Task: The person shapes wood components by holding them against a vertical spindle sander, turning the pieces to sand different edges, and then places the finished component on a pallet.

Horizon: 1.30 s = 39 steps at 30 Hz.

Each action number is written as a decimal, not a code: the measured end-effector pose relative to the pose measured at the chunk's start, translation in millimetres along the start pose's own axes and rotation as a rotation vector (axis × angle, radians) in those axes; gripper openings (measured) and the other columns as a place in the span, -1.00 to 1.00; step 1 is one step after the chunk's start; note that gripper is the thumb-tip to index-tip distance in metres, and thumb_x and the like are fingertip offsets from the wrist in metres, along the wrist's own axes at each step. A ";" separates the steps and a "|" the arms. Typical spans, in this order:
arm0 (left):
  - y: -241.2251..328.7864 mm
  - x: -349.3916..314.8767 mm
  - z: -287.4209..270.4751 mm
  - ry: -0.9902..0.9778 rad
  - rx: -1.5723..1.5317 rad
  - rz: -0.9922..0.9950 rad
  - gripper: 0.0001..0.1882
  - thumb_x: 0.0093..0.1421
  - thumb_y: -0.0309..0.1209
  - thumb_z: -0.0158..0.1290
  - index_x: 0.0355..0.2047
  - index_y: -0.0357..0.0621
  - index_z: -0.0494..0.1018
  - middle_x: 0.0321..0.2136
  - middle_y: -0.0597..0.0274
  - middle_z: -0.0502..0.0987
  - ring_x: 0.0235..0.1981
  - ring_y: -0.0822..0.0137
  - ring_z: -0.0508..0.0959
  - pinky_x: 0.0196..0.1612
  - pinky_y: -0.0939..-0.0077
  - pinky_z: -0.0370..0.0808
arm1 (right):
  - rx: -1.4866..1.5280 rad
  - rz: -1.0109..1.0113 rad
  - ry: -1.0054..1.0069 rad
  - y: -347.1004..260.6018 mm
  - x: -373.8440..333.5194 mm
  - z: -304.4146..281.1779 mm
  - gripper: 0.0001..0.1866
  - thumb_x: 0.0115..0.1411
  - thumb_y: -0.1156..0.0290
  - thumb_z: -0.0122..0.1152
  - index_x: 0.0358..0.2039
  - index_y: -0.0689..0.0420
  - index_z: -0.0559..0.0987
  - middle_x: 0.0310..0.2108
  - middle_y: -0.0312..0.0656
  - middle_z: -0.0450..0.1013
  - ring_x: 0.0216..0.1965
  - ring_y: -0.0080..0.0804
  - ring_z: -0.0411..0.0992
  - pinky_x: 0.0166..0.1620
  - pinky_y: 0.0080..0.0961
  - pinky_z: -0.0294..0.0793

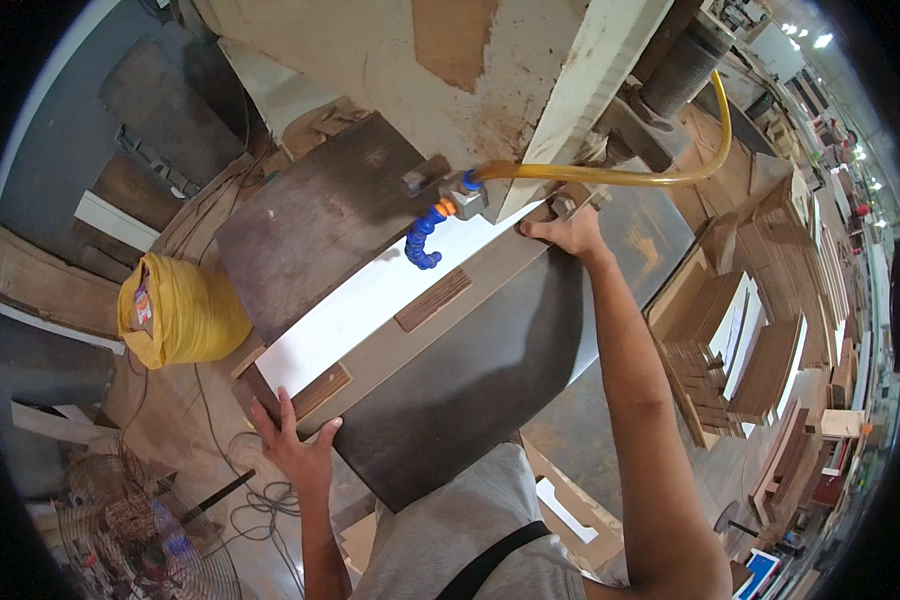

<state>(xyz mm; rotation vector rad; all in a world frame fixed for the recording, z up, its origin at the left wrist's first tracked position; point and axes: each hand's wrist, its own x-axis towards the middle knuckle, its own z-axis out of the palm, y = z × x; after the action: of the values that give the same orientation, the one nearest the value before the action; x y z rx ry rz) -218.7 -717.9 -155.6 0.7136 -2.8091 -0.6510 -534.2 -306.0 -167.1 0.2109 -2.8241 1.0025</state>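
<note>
A long white panel (355, 312) lies slantwise across a dark machine table (450, 400). Along its near side runs a brown wooden jig (395, 352), with small wooden blocks (433, 300) fixed on it. At the jig's lower left end, my left hand (302, 452) rests with fingers spread; a fingertip touches the white panel's corner and the thumb stretches along the near side. My right hand (573, 232) is closed over the upper right end, thumb on the jig, the other fingers partly hidden. Above the panel hangs a blue jointed nozzle (422, 245).
The machine's tall column (580, 90) rises at the far side, with a yellow hose (650, 178) curving rightward. A yellow sack (182, 310) stands at left, above a wire fan (140, 530) and loose cables. Stacked brown boards (715, 350) lie at right.
</note>
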 end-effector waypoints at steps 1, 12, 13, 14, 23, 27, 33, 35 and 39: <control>2.9 -0.5 0.0 0.000 0.002 -0.002 0.02 -0.23 -0.12 0.38 0.31 0.07 0.26 0.36 -0.25 -0.02 0.38 -0.12 0.03 0.23 -0.07 0.11 | 0.015 -0.004 -0.002 2.1 0.8 -1.0 -0.04 -0.43 -0.09 0.49 0.09 -0.02 0.48 0.11 -0.07 0.36 0.23 0.11 0.06 0.27 0.01 -0.08; 11.9 1.1 0.0 0.054 0.081 0.103 -0.06 -0.13 -0.08 0.38 0.28 0.01 0.29 0.30 -0.33 0.08 0.30 -0.23 0.18 0.21 -0.05 0.23 | -0.024 0.013 -0.055 20.8 7.0 -0.1 -0.03 -0.41 -0.11 0.51 0.09 0.01 0.46 0.10 -0.04 0.34 0.22 0.07 0.09 0.27 -0.02 -0.07; 11.0 0.7 1.0 0.055 0.083 0.102 -0.06 -0.13 -0.08 0.38 0.28 0.01 0.29 0.30 -0.33 0.08 0.30 -0.23 0.18 0.21 -0.05 0.23 | -0.017 0.010 -0.056 21.7 7.5 0.8 -0.03 -0.40 -0.11 0.51 0.09 0.01 0.46 0.10 -0.03 0.34 0.22 0.06 0.09 0.27 -0.02 -0.07; 10.0 0.2 1.9 0.059 0.107 0.101 -0.05 -0.13 -0.05 0.38 0.29 0.01 0.29 0.30 -0.33 0.08 0.30 -0.23 0.18 0.21 -0.05 0.24 | -0.009 0.007 -0.057 22.5 8.1 1.7 -0.03 -0.40 -0.11 0.51 0.09 0.01 0.46 0.10 -0.02 0.33 0.22 0.06 0.10 0.27 -0.01 -0.07; 10.4 0.6 9.1 0.019 0.043 0.045 -0.01 -0.17 0.00 0.36 0.30 0.02 0.27 0.34 -0.29 0.01 0.33 -0.16 0.13 0.21 -0.10 0.16 | -0.033 0.022 -0.052 33.2 11.0 0.6 -0.03 -0.39 -0.09 0.52 0.09 0.03 0.45 0.11 0.03 0.29 0.21 0.09 0.12 0.29 0.01 -0.09; 17.6 2.2 7.6 0.029 0.105 0.065 -0.03 -0.17 -0.09 0.37 0.28 -0.06 0.29 0.32 -0.27 0.05 0.31 -0.17 0.19 0.22 -0.01 0.25 | -0.064 -0.026 -0.028 44.0 14.0 3.4 -0.04 -0.40 -0.13 0.52 0.08 0.03 0.47 0.12 0.03 0.30 0.23 0.08 0.11 0.30 0.02 -0.11; 25.5 1.4 9.6 0.013 0.082 -0.001 -0.03 -0.19 -0.18 0.35 0.30 -0.01 0.27 0.35 -0.21 0.01 0.34 -0.13 0.13 0.22 -0.13 0.10 | -0.241 -0.109 -0.049 65.8 20.4 10.2 0.02 -0.40 -0.26 0.48 0.09 0.04 0.48 0.15 0.05 0.30 0.27 0.09 0.08 0.34 0.03 -0.18; 25.4 1.0 9.8 0.017 0.077 0.000 -0.02 -0.20 -0.17 0.35 0.30 0.00 0.27 0.35 -0.22 0.01 0.34 -0.13 0.13 0.22 -0.15 0.10 | -0.257 -0.137 -0.040 68.0 21.7 12.8 0.04 -0.40 -0.29 0.47 0.09 0.04 0.48 0.16 0.06 0.29 0.28 0.09 0.07 0.34 0.04 -0.20; 28.3 1.5 11.7 0.021 0.075 0.012 -0.01 -0.21 -0.18 0.37 0.30 0.02 0.27 0.35 -0.22 0.01 0.34 -0.12 0.13 0.21 -0.15 0.11 | -0.279 -0.189 0.005 86.1 25.8 16.8 0.04 -0.41 -0.32 0.46 0.07 0.05 0.50 0.13 0.06 0.33 0.26 0.08 0.12 0.33 0.07 -0.20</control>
<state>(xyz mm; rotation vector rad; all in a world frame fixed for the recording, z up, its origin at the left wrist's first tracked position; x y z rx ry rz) -234.8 -692.0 -153.0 0.7123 -2.8289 -0.5356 -576.2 -252.7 -228.5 0.4317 -2.8313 0.5627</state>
